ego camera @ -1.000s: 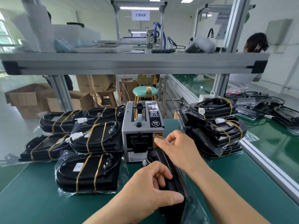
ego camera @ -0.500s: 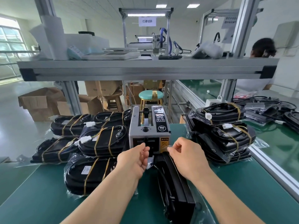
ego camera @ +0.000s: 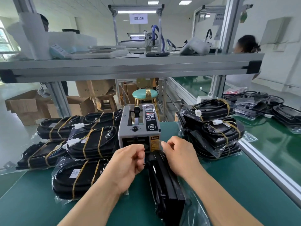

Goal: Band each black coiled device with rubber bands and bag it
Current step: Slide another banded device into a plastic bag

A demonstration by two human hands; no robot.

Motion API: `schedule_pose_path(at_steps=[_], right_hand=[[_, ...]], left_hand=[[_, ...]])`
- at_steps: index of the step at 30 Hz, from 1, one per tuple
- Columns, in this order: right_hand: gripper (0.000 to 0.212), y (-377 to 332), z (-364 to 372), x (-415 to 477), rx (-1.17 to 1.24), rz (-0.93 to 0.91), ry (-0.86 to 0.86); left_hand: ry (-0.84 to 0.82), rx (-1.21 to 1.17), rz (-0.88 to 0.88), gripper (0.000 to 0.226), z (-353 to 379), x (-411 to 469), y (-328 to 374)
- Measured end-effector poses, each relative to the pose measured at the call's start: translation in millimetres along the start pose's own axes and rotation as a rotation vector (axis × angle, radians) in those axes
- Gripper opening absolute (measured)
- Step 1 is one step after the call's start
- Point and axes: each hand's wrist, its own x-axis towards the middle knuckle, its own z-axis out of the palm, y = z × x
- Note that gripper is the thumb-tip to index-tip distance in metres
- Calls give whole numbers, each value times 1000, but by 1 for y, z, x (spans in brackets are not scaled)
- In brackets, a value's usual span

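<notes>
Head view: right hand (ego camera: 178, 154) pinches a clear tape strip (ego camera: 159, 141) at the mouth of the tape dispenser (ego camera: 138, 132). Left hand (ego camera: 128, 162) is curled just beside the outlet; I cannot tell whether it holds anything. Black coiled device (ego camera: 164, 181) stands on edge in its bag (ego camera: 195, 207) on the green table (ego camera: 244, 185), between my wrists. Judgement: draw the strip straight out, keep it taut and off my fingertips, then seal the bag flap squarely.

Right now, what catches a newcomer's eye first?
At centre, before the grey tape dispenser, the left hand is curled and the right hand pinches a clear tape strip. Below them a black device stands on edge, flanked by a left pile and a right pile of banded, bagged devices.
</notes>
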Motion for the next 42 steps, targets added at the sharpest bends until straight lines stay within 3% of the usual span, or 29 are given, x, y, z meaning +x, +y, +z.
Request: schedule_pose_path(at_steps=[2, 4, 9, 14, 17, 23, 38, 42], right_hand=[[32, 2, -1, 3, 8, 27, -45], [30, 4, -1, 6, 25, 42, -83], [24, 9, -5, 7, 151, 74, -118], [26, 10, -2, 4, 309, 95, -157], [29, 5, 4, 5, 230, 68, -116], [31, 2, 4, 3, 165, -8, -87], [28, 0, 3, 0, 176, -13, -89], [28, 0, 3, 0, 181, -12, -85]], left_hand=[[-181, 160, -27, 30, -3, -9, 7], [-247, 289, -31, 30, 0, -10, 10], [-224, 569, 53, 13, 13, 0, 7], [-201, 724, 118, 19, 19, 12, 11], [-191, 708, 82, 29, 18, 17, 11], [-178, 562, 36, 20, 10, 19, 9], [-194, 615, 95, 33, 9, 20, 5], [-147, 612, 145, 26, 10, 19, 0]])
